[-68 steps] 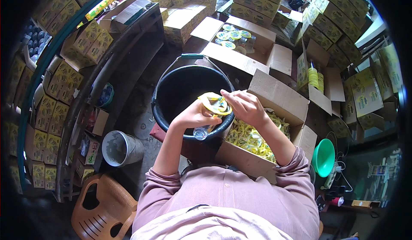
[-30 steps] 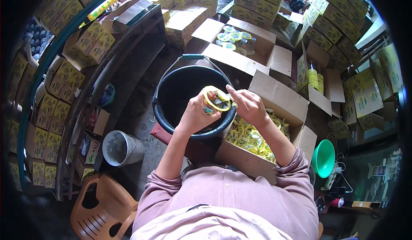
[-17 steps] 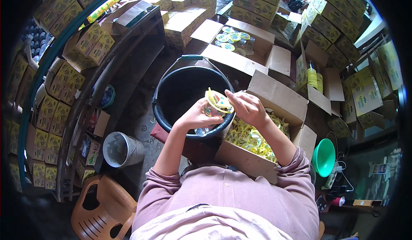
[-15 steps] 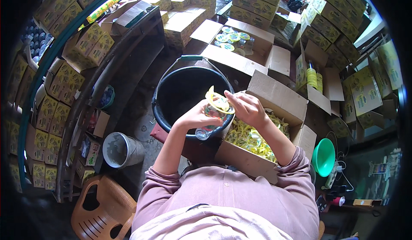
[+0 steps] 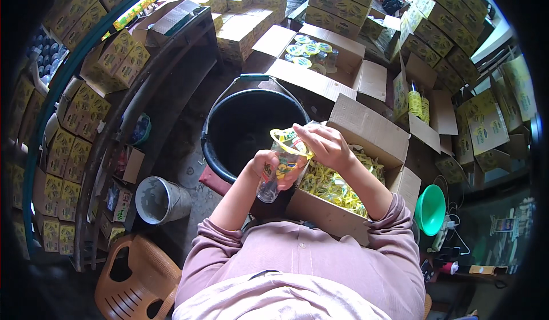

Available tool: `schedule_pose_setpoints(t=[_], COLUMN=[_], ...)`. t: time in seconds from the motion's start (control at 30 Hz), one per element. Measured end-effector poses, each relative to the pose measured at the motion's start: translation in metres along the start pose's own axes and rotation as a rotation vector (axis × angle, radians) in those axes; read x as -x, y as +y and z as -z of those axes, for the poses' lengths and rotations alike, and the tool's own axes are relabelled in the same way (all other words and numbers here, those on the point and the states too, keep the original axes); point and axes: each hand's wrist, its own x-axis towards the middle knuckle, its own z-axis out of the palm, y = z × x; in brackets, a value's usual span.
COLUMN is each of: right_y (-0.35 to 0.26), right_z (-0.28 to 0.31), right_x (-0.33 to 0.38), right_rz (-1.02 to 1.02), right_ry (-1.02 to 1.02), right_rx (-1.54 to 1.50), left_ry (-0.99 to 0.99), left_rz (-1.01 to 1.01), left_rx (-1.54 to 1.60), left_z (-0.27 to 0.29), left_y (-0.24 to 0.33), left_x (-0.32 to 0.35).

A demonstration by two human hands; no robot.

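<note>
Your left hand (image 5: 264, 168) is clamped round a clear plastic cup (image 5: 278, 170) over the black bucket (image 5: 246, 126) rim, right hand (image 5: 320, 144) pinching its yellow seal (image 5: 289, 142); likely peel fully next.

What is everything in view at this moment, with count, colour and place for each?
cup: one, clear plastic with a yellow lid, held over the bucket's near rim
bucket: one, black, on the floor ahead
open box of lids: one, brown cardboard, yellow pieces inside, right of the bucket
open box of cups: one, brown, beyond the bucket
small pail: one, grey, lower left
funnel: one, green, right
chair: one, orange-brown plastic, lower left
stacked cartons: many, yellow and green, left and top
left hand: holds the cup's body
right hand: fingers on the lid
</note>
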Motion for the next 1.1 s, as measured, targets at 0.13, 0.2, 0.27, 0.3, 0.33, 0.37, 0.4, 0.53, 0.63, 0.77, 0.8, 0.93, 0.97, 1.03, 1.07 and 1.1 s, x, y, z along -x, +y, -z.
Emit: schedule_pose_setpoints(t=[0.13,0.2,0.27,0.3,0.33,0.37,0.4,0.53,0.63,0.77,0.8,0.93,0.97,1.03,1.07,1.1], right_y=[-0.002,0.001,0.007,0.009,0.011,0.012,0.013,0.019,0.018,0.003,-0.003,-0.036,-0.043,-0.057,-0.06,-0.062], right_z=[-0.008,-0.008,-0.007,-0.007,-0.006,-0.003,0.0,0.008,0.023,0.048,0.047,0.054,0.056,0.067,0.074,0.081], right_x=[-0.005,-0.011,-0.01,-0.009,-0.011,-0.012,-0.014,-0.01,0.006,0.068,0.091,0.182,0.194,0.208,0.21,0.211], right_rz=[0.018,0.082,0.095,0.107,0.103,0.104,0.056,-0.085,-0.238,-0.597,-0.599,-1.324,-1.435,-1.525,-1.532,-1.535], right_ry=[0.03,0.015,-0.006,-0.027,-0.006,-0.008,0.035,0.177,0.236,0.277,0.278,-0.41,-0.688,-0.734,-0.638,-0.542], right_rx=[0.053,0.01,-0.035,-0.076,-0.127,-0.127,-0.144,-0.111,-0.036,0.065,0.065,0.228,0.345,0.292,0.218,0.145], left_ry=[-0.407,-0.47,-0.536,-0.535,-0.498,-0.461,-0.446,-0.476,-0.118,0.166,0.193,0.233,0.315,0.35,0.346,0.341], left_rz=[0.025,0.018,-0.009,-0.011,-0.004,0.004,0.022,0.011,-0.075,-0.088,-0.116,-0.112,-0.118,-0.131,-0.169,-0.209], left_rx=[0.462,0.529,0.586,0.585,0.563,0.542,0.514,0.502,0.266,-0.238,-0.29,-0.577,-0.743,-0.858,-0.94,-1.022], left_z=[0.008,0.007,0.005,0.003,0.0,-0.003,-0.006,0.002,0.002,-0.002,-0.006,-0.012,-0.016,-0.026,-0.02,-0.014], left_y=[-0.014,-0.018,-0.02,-0.019,-0.018,-0.016,-0.014,-0.014,-0.007,0.015,0.016,0.013,0.009,-0.004,-0.011,-0.019], left_x=[-0.013,-0.02,-0.023,-0.022,-0.02,-0.018,-0.018,-0.004,0.012,0.014,0.014,0.005,-0.001,-0.016,-0.021,-0.027])
